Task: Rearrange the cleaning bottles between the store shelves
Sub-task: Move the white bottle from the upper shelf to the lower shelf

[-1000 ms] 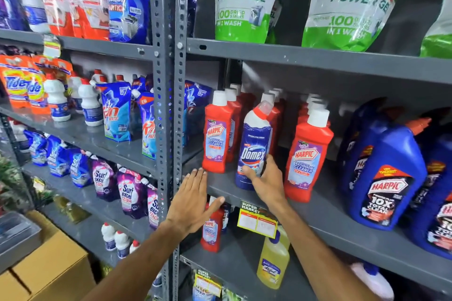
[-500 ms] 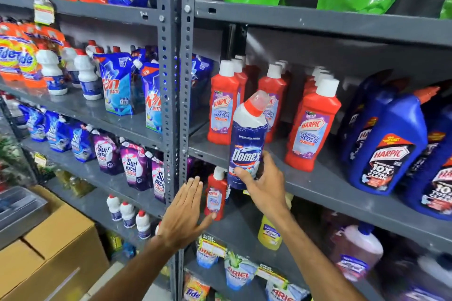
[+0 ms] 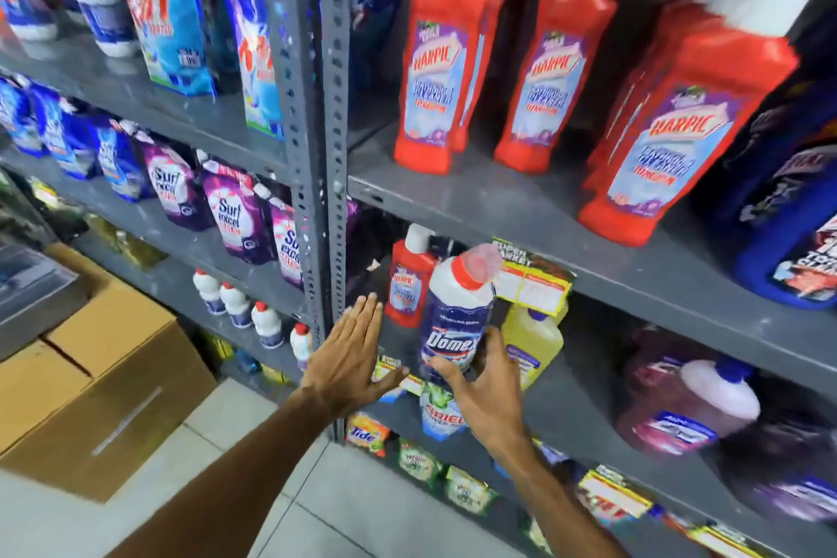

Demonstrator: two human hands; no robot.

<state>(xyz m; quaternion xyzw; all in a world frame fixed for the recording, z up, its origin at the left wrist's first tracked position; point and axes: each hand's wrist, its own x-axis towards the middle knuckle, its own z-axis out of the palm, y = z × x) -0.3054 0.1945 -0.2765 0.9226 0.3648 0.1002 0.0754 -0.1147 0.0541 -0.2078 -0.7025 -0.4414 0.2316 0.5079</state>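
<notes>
My right hand [image 3: 484, 381] grips the blue Domex bottle [image 3: 455, 317], with its white neck and red cap, around the base. The bottle is upright in front of the lower shelf [image 3: 584, 417], beside a small red Harpic bottle [image 3: 407, 285] and a yellow bottle [image 3: 536, 342]. My left hand [image 3: 351, 353] is flat and open, fingers together, next to the grey upright post [image 3: 317, 150], holding nothing. Three red Harpic bottles [image 3: 441, 68] stand on the shelf above [image 3: 521, 213].
Large blue Harpic jugs [image 3: 788, 213] stand at the right. A purple jug [image 3: 684, 399] sits on the lower shelf. Surf Excel pouches [image 3: 231, 213] and small white bottles [image 3: 267, 322] fill the left shelves. Cardboard boxes [image 3: 99, 385] stand on the floor at the left.
My right hand has carried the Domex bottle down from the shelf with the red Harpic bottles to the level of the shelf below. The camera tilted down and my left hand followed lower.
</notes>
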